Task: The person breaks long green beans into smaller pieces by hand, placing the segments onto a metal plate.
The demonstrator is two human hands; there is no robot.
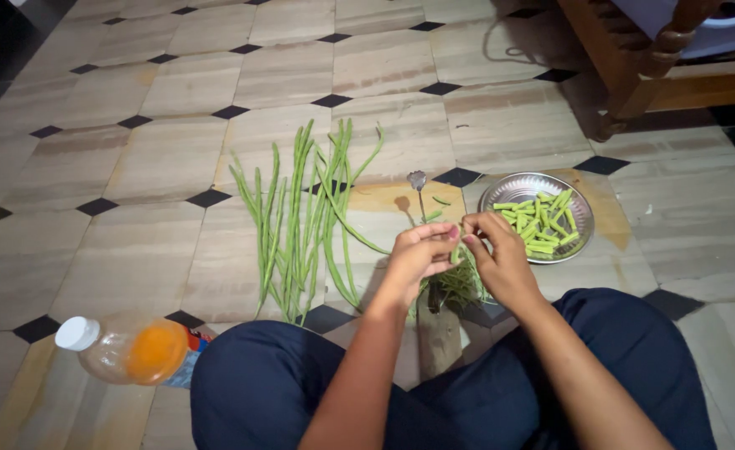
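Note:
My left hand (417, 254) and my right hand (495, 250) meet in front of me, both pinching one green long bean (457, 248) between the fingertips. Under the hands lies a small heap of bean trimmings (461, 286) beside an upright floor cutter with a curved blade (419, 185). A round steel plate (507, 191) to the right of my hands holds several short cut bean pieces (541, 223). To the left, a bundle of whole long beans (301, 218) lies spread on the tiled floor.
A plastic bottle with a white cap and orange liquid (130, 350) lies on the floor at my left knee. My crossed legs in dark blue trousers (276, 392) fill the bottom. A wooden furniture leg (634, 83) stands at the top right.

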